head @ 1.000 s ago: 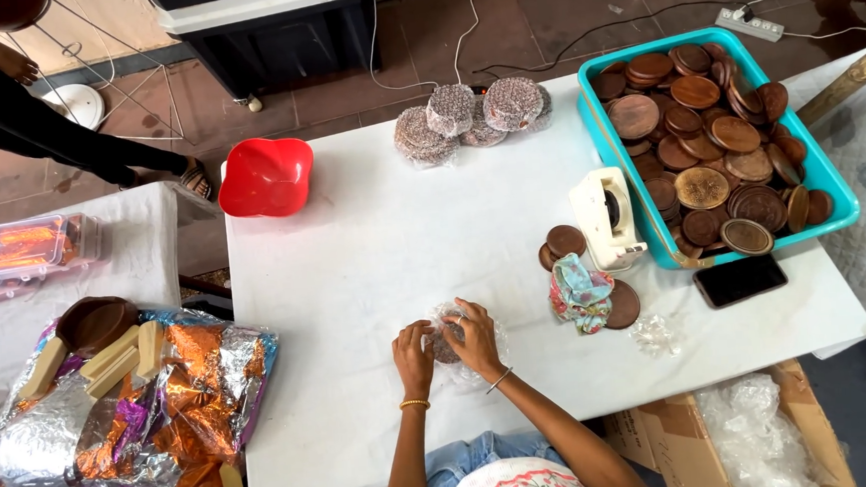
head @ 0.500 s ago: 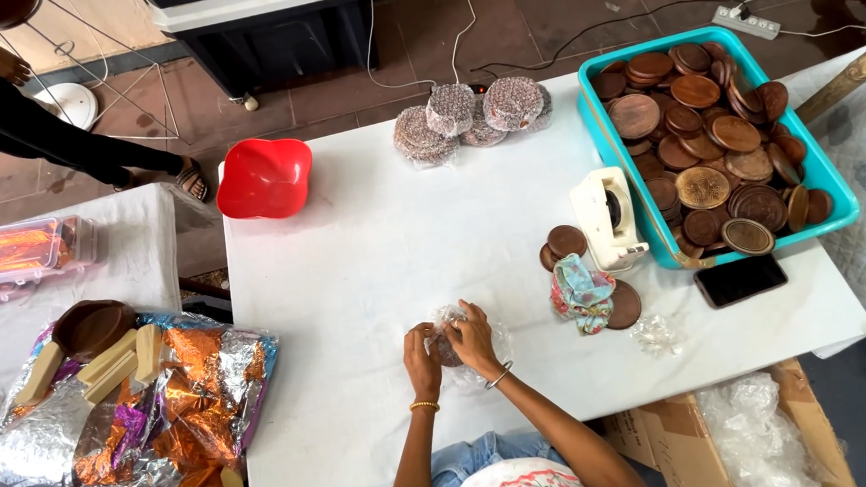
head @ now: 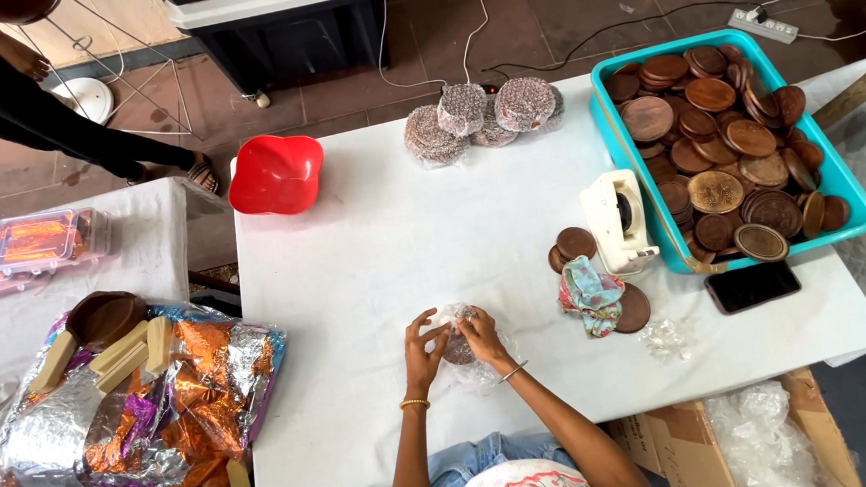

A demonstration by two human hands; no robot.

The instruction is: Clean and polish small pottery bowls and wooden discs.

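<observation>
Three wrapped discs (head: 481,120) far centre; one red bowl (head: 275,173) far left; one teal tub (head: 614,127), one tape dispenser (head: 617,220), one phone (head: 753,286) right; four wooden blocks (head: 119,355) near left.

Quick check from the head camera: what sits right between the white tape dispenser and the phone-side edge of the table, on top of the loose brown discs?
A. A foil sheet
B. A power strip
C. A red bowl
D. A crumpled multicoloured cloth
D: the crumpled multicoloured cloth lies on the loose brown discs just below the white tape dispenser.
</observation>
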